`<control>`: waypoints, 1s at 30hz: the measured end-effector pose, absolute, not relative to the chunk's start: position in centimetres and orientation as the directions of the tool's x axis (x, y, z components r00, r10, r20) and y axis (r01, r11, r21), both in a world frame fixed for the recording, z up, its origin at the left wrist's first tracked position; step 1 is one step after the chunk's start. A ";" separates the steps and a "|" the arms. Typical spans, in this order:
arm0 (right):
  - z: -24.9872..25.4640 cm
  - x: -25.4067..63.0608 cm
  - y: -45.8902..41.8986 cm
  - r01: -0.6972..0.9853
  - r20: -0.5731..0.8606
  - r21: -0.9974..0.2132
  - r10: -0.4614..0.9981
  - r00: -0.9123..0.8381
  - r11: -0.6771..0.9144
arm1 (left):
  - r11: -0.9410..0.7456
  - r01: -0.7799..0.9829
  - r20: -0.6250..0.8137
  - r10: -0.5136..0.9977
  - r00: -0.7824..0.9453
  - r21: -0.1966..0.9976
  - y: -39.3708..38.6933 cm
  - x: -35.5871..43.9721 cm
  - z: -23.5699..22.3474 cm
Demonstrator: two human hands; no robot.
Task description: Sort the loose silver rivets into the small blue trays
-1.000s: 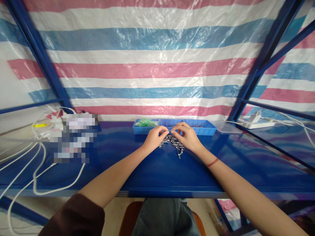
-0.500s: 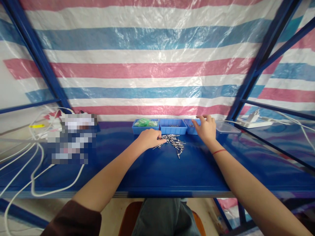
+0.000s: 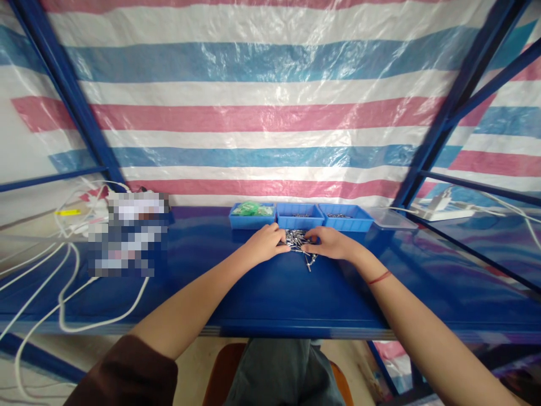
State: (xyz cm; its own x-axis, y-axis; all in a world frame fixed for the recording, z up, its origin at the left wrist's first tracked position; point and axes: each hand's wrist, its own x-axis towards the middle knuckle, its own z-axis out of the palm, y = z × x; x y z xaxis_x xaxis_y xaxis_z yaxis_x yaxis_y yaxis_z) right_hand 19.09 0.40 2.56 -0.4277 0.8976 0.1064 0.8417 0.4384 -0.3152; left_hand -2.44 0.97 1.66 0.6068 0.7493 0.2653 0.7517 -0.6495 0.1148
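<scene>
A pile of slim silver metal pieces that look like pop rivets [image 3: 296, 239] lies on the blue tabletop. From the left, my left hand [image 3: 267, 242] presses against the pile, its fingers curled and its thumb below, with some rivets between them. On the opposite side, my right hand [image 3: 332, 242] closes its fingers and thumb around the pile's right edge. A few loose rivets [image 3: 310, 263] stick out toward me, below the right thumb. Fingertips of both hands are partly hidden among the metal pieces.
Behind the pile stand three blue bins: the left bin [image 3: 231, 221] with green-and-clear packets, the middle bin [image 3: 291, 223] and right bin [image 3: 355, 226] with small metal parts. A clear plastic lid [image 3: 393, 219] lies right. White cables [image 3: 63, 293] and blurred items are left.
My right hand has come away from the right bin, down and left to the pile. My left hand has shifted slightly right, and the rivets are bunched closer together.
</scene>
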 end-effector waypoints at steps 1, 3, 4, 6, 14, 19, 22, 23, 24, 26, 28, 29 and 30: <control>2.6 19.0 0.3 0.835 0.093 -0.340 0.899 -0.428 0.433 | -0.635 0.766 0.296 0.754 0.587 0.100 0.8 -2.3 1.5; 2.8 18.7 0.2 0.821 0.071 -0.391 0.903 -0.425 0.417 | -0.620 0.778 0.309 0.763 0.568 0.100 0.6 -2.1 1.1; 2.8 18.6 0.2 0.811 0.073 -0.411 0.902 -0.426 0.416 | -0.623 0.774 0.301 0.764 0.570 0.115 0.6 -2.0 0.9; 2.6 18.4 0.3 0.787 0.110 -0.432 0.892 -0.439 0.440 | -0.645 0.747 0.295 0.753 0.587 0.162 0.7 -1.8 0.7; 1.9 18.8 1.3 0.753 0.309 -0.419 0.859 -0.408 0.508 | -0.699 0.618 0.372 0.715 0.592 0.360 0.8 -0.5 0.1; 2.5 18.7 1.0 0.728 0.438 -0.459 0.842 -0.313 0.510 | -0.679 0.612 0.480 0.728 0.490 0.405 0.9 -0.2 -0.4; 2.7 18.3 0.8 0.597 0.470 -0.578 0.825 -0.313 0.556 | -0.663 0.584 0.516 0.742 0.428 0.469 1.1 -0.2 -0.3; 2.7 18.1 0.7 0.549 0.471 -0.611 0.820 -0.327 0.570 | -0.664 0.571 0.522 0.741 0.422 0.482 1.1 -0.2 -0.2; 2.7 17.9 0.7 0.504 0.471 -0.641 0.815 -0.336 0.578 | -0.670 0.558 0.529 0.737 0.421 0.489 1.1 -0.2 -0.1; 2.7 17.6 0.5 0.423 0.475 -0.698 0.815 -0.331 0.578 | -0.683 0.535 0.547 0.726 0.417 0.498 1.2 -0.2 0.1; 2.6 17.3 0.4 0.356 0.473 -0.748 0.827 -0.305 0.560 | -0.680 0.515 0.549 0.730 0.407 0.522 1.2 -0.1 0.2; 2.6 17.1 0.4 0.331 0.471 -0.767 0.833 -0.292 0.550 | -0.671 0.508 0.541 0.739 0.402 0.540 1.1 -0.1 0.3; 2.5 17.0 0.4 0.314 0.469 -0.780 0.837 -0.281 0.542 | -0.661 0.502 0.527 0.749 0.401 0.557 1.1 -0.1 0.3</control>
